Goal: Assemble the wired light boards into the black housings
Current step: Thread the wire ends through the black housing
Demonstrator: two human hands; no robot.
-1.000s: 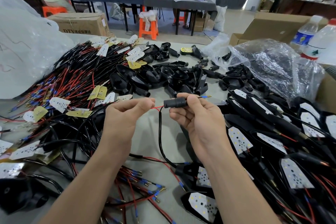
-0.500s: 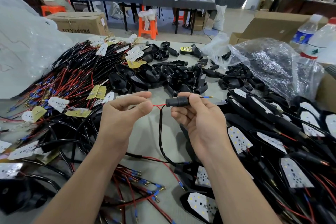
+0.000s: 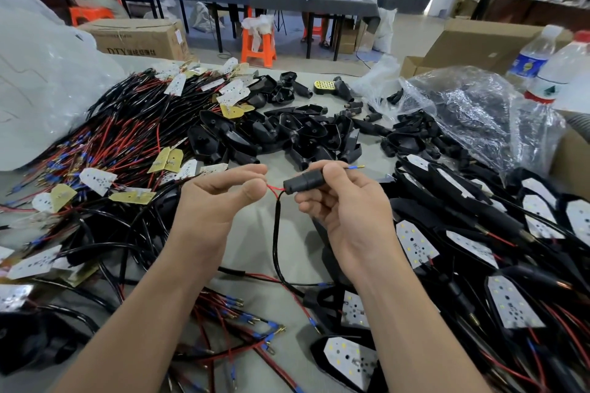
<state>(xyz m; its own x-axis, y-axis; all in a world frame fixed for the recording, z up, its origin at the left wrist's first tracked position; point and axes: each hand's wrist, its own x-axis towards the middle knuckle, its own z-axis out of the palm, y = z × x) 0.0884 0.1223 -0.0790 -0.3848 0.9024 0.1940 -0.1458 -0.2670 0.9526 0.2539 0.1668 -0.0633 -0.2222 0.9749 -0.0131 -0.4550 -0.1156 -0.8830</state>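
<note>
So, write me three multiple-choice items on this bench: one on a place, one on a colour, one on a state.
1. The water bottles stand: A. at the far right; B. at the far left; C. between the hands.
2. The wire pinched by the left hand is: A. green; B. red; C. white.
3. The right hand: A. lies flat on the table; B. grips the black tube; C. holds a bottle.
Answers: 1 A, they rise at the picture's right edge; 2 B, a red strand runs from the fingertips to the tube; 3 B, fingers and thumb curl round it.
</note>
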